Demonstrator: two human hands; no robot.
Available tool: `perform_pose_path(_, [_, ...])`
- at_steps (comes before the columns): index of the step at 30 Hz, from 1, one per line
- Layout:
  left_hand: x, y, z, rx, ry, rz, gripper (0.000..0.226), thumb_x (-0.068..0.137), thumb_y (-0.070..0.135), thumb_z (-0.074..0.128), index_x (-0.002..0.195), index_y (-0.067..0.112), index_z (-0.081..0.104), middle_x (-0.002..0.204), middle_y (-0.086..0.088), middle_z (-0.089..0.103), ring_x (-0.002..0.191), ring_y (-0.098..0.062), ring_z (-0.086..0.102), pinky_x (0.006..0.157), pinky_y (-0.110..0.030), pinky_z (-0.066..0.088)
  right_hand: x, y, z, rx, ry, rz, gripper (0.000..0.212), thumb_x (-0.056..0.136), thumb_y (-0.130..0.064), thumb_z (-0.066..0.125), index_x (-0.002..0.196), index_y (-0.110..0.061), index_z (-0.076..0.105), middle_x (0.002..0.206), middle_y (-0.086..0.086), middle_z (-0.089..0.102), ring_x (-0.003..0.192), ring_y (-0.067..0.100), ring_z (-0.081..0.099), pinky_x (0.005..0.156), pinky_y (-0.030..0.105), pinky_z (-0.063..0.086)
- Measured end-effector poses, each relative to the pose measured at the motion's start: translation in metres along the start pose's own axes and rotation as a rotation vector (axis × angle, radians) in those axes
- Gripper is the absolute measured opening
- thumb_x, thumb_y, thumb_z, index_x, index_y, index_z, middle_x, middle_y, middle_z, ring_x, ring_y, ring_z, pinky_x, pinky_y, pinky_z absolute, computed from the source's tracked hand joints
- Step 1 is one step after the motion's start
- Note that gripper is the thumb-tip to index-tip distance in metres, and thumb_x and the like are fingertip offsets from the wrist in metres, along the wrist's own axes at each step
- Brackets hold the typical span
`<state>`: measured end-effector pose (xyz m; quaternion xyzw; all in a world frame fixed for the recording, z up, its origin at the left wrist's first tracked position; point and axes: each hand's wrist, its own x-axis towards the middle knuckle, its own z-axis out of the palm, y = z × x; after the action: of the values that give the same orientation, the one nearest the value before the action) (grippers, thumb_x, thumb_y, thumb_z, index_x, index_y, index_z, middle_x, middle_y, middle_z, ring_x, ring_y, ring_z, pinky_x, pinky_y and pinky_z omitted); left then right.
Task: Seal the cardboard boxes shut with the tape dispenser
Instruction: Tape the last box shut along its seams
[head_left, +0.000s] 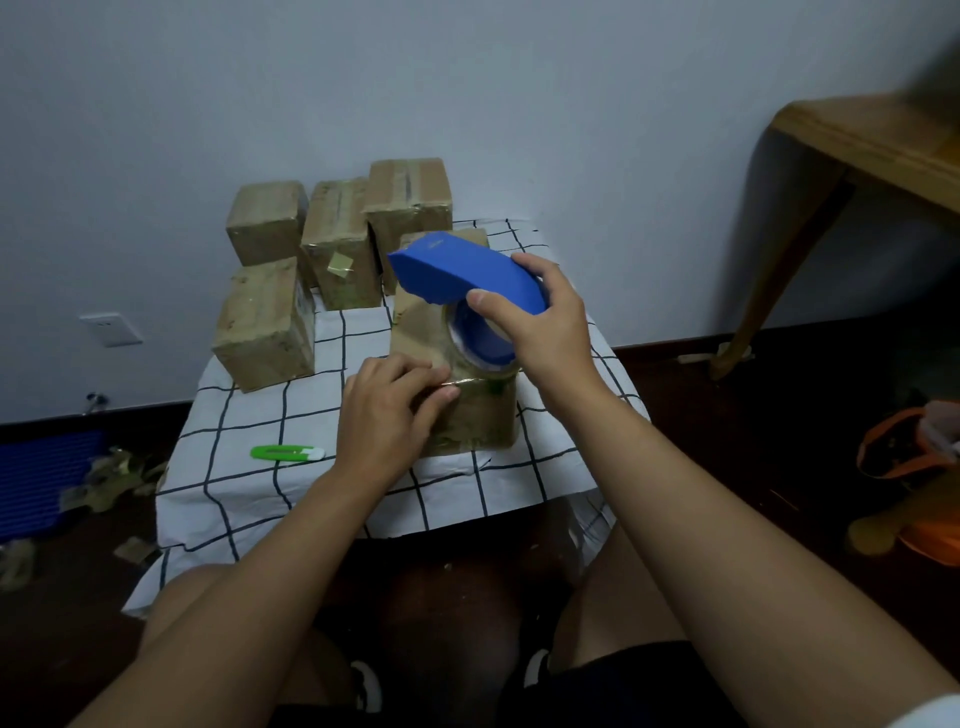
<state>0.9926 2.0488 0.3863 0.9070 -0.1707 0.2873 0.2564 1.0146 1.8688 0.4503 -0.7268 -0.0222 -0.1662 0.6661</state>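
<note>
Head view: five cardboard boxes (267, 322), one tape dispenser (462, 270), two hands (389, 410)

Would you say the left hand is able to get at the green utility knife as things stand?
Probably yes. The green utility knife lies in the open on the checked cloth, just left of the left hand, with nothing between them. That hand would first have to let go of the tape it presses onto the cardboard box.
</note>
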Motion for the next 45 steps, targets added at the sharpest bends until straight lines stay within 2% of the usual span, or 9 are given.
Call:
perform_pose_path(6, [0.001,0.000,-0.001,0.003,-0.012,-0.002,0.018,0.086,0.032,0.073,0.096,0.017,0.068,0.092,0.002,0.065,0.085,-0.023,0.055,0.073,-0.040,0.043,-0.005,0.004,0.007,-0.083,-0.024,-0.017,0.064,0.072,-0.043,0.082,0.129,-0.031,0.055,0.129,-0.009,0.052,0.116,0.009,0.052,0.097,0.034,0.051])
perform_pose_path(12, [-0.001,-0.004,0.001,0.009,-0.012,-0.002,0.021,0.082,0.030,0.076,0.089,0.012,0.067,0.092,-0.002,0.063,0.086,-0.027,0.053,0.073,-0.041,0.044,-0.006,0.002,0.011,-0.109,-0.010,-0.031,0.064,0.070,-0.046,0.082,0.126,-0.032,0.055,0.127,-0.009,0.052,0.115,0.009,0.052,0.096,0.032,0.050])
perform_pose_path(19, [0.002,0.000,0.009,0.012,0.045,-0.039,0.024,0.080,0.034,0.075,0.080,0.014,0.063,0.084,-0.001,0.058,0.081,-0.021,0.046,0.068,-0.037,0.038,-0.010,0.000,0.024,-0.091,0.014,-0.026,0.062,0.068,-0.049,0.080,0.122,-0.035,0.053,0.126,-0.009,0.053,0.113,0.006,0.053,0.092,0.028,0.050])
perform_pose_path(22, [-0.001,0.000,0.008,0.001,0.044,-0.002,0.021,0.085,0.035,0.070,0.085,0.014,0.066,0.087,-0.002,0.061,0.081,-0.021,0.049,0.069,-0.036,0.039,-0.011,0.000,0.026,-0.083,0.020,-0.019,0.060,0.069,-0.047,0.080,0.122,-0.035,0.053,0.127,-0.009,0.053,0.113,0.007,0.053,0.093,0.030,0.051])
perform_pose_path(27, [-0.011,-0.016,-0.002,-0.101,0.044,0.025,0.027,0.091,0.029,0.063,0.110,0.011,0.068,0.109,-0.004,0.067,0.099,-0.022,0.058,0.086,-0.034,0.045,-0.011,0.003,0.023,-0.087,0.013,-0.030,0.056,0.074,-0.043,0.081,0.122,-0.036,0.053,0.124,-0.012,0.052,0.112,0.006,0.053,0.091,0.028,0.049])
perform_pose_path(30, [-0.014,-0.022,-0.004,-0.048,0.136,0.040,0.021,0.091,0.023,0.063,0.099,0.007,0.074,0.106,-0.009,0.067,0.098,-0.029,0.056,0.086,-0.030,0.043,-0.012,0.004,0.024,-0.064,0.013,-0.022,0.058,0.071,-0.046,0.080,0.121,-0.037,0.052,0.120,-0.018,0.051,0.111,0.003,0.053,0.086,0.023,0.048])
perform_pose_path(34, [-0.009,-0.019,-0.002,-0.050,0.120,0.053,0.011,0.089,0.015,0.068,0.093,0.006,0.073,0.090,-0.007,0.064,0.088,-0.030,0.054,0.075,-0.033,0.044,-0.011,0.004,0.023,-0.046,0.017,-0.022,0.057,0.072,-0.044,0.081,0.122,-0.034,0.054,0.117,-0.023,0.052,0.108,0.002,0.054,0.083,0.022,0.049])
perform_pose_path(39, [-0.017,-0.027,-0.008,-0.153,0.091,0.042,0.017,0.091,0.019,0.065,0.103,0.009,0.071,0.099,-0.004,0.066,0.095,-0.023,0.058,0.083,-0.025,0.042,-0.011,0.004,0.023,-0.059,0.009,-0.026,0.057,0.073,-0.043,0.081,0.122,-0.035,0.054,0.116,-0.025,0.051,0.106,0.000,0.054,0.082,0.021,0.049])
perform_pose_path(45, [-0.009,-0.028,-0.008,-0.175,0.050,0.030,0.007,0.089,0.009,0.067,0.094,0.008,0.071,0.094,-0.005,0.064,0.092,-0.026,0.056,0.080,-0.027,0.042,-0.010,0.004,0.022,-0.072,0.005,-0.027,0.056,0.074,-0.043,0.081,0.123,-0.034,0.054,0.118,-0.020,0.052,0.108,0.005,0.055,0.088,0.030,0.053])
